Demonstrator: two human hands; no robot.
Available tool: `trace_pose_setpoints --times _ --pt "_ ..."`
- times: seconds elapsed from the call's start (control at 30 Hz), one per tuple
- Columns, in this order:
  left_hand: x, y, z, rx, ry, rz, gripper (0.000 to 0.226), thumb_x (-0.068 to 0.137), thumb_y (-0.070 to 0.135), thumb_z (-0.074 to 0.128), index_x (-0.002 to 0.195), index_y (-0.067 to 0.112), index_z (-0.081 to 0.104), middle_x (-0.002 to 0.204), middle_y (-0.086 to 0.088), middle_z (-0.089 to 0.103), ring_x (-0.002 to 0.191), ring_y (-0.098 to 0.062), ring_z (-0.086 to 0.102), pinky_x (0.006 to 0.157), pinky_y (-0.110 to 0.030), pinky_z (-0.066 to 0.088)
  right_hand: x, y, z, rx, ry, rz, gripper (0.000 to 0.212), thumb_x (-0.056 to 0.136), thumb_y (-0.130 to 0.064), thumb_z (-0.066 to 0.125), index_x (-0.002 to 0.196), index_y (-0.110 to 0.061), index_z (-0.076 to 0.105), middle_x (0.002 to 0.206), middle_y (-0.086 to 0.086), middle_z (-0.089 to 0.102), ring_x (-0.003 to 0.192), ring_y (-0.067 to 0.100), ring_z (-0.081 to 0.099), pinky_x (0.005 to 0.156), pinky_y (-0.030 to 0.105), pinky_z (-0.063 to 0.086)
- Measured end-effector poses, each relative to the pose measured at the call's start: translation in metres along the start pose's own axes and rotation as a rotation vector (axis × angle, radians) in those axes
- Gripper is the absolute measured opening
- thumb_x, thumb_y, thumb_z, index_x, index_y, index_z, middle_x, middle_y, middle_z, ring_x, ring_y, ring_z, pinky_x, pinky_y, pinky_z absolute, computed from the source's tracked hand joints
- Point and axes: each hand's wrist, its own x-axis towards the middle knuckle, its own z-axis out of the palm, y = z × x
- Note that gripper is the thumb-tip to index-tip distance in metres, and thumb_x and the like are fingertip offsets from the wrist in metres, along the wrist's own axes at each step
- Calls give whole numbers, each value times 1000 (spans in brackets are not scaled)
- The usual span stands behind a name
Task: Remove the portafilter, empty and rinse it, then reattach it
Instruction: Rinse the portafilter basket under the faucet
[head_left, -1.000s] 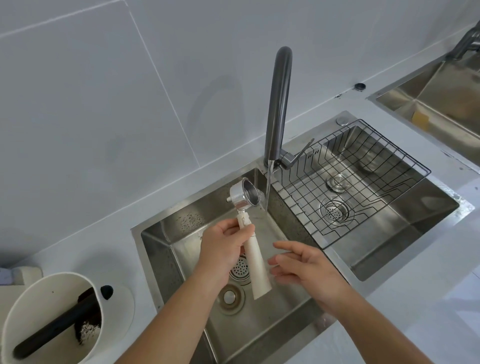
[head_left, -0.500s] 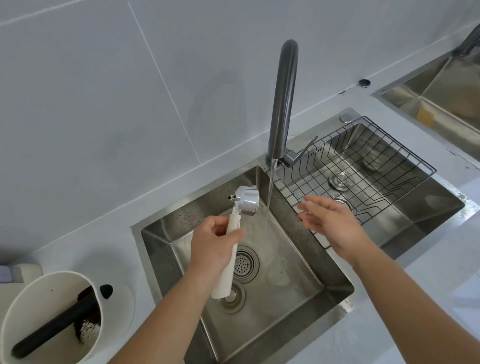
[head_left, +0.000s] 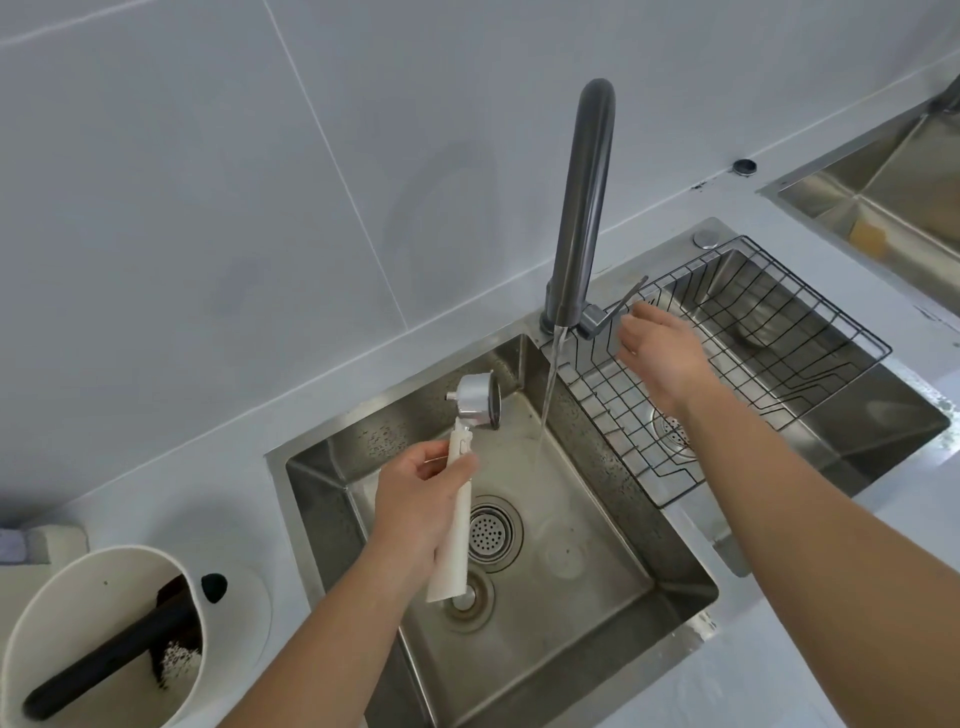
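My left hand (head_left: 415, 499) grips the white handle of the portafilter (head_left: 475, 402) over the left sink basin (head_left: 597, 597). Its steel basket head is tipped on its side, facing right, just left of the water stream. Water runs from the dark grey faucet (head_left: 579, 208) into the basin. My right hand (head_left: 657, 353) reaches over the wire rack, fingers spread beside the faucet's lever (head_left: 621, 304), holding nothing; whether it touches the lever is unclear.
A black wire rack (head_left: 753, 374) sits in the right basin. A white knock box (head_left: 104, 639) with a black bar and coffee grounds stands at the lower left on the grey counter. A second sink (head_left: 872, 202) lies far right. White tiled wall behind.
My right hand has moved from beside the portafilter handle up and right to the faucet lever. My left hand turned the portafilter head away from the stream, onto its side.
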Motion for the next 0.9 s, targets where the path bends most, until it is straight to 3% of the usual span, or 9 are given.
trace_pose_setpoints --times 0.07,0.17,0.23,0.3,0.37,0.5,0.57,0.7,0.9 --pt "2 -1 1 -73 -16 -62 18 80 18 77 97 21 73 83 -6 74 68 -21 68 54 -31 54 3 -4 4 10 12 -7 57 95 -8 58 149 -9 38 135 6 58 126 22 56 113 41 41" --pt "4 -2 2 -121 -63 -92 11 85 15 72 95 15 75 77 -10 72 64 -22 66 55 -32 55 5 -9 7 -21 -8 -11 37 94 0 52 122 -21 63 95 -10 72 93 9 64 114 44 40" --pt "4 -3 1 -138 -106 -102 8 87 14 69 86 16 77 72 -9 71 59 -18 66 54 -31 54 7 -10 9 -41 -17 -22 36 93 4 49 99 -26 68 86 -16 75 107 18 67 115 49 35" --pt "5 -4 1 -121 -131 -106 14 89 15 67 81 18 78 73 -9 71 61 -17 64 60 -33 54 8 -10 9 -35 -27 -35 39 93 5 47 109 -23 69 95 -16 76 127 27 57 115 44 36" --pt "6 -6 2 -104 -149 -104 17 91 15 64 81 16 77 76 -9 71 66 -18 63 64 -34 53 9 -6 11 -11 -55 -52 47 94 5 45 135 -15 58 123 -8 69 129 19 55 115 38 37" --pt "7 -7 3 -107 -173 -107 18 93 12 60 85 8 75 78 -10 73 71 -20 64 73 -38 54 15 -3 11 32 -30 -49 59 97 6 45 152 -9 33 157 2 40 137 16 42 117 36 33" --pt "9 -7 3 -137 -183 -117 18 94 11 60 87 6 76 81 -10 74 73 -20 65 78 -39 56 20 -4 10 16 -38 -41 63 96 6 45 154 -9 27 160 4 34 143 19 37 118 37 33" --pt "10 -6 4 -186 -195 -121 17 94 10 59 88 7 76 83 -11 75 71 -19 66 71 -31 58 27 -6 7 -45 -49 -36 63 95 7 45 153 -10 31 159 7 37 140 22 42 117 41 35" --pt "9 -9 2 -165 -224 -120 27 94 11 60 77 18 79 86 -8 76 77 -18 68 83 -40 56 32 -14 12 -185 7 -38 60 91 5 47 148 -13 43 150 9 50 133 25 51 114 43 40"
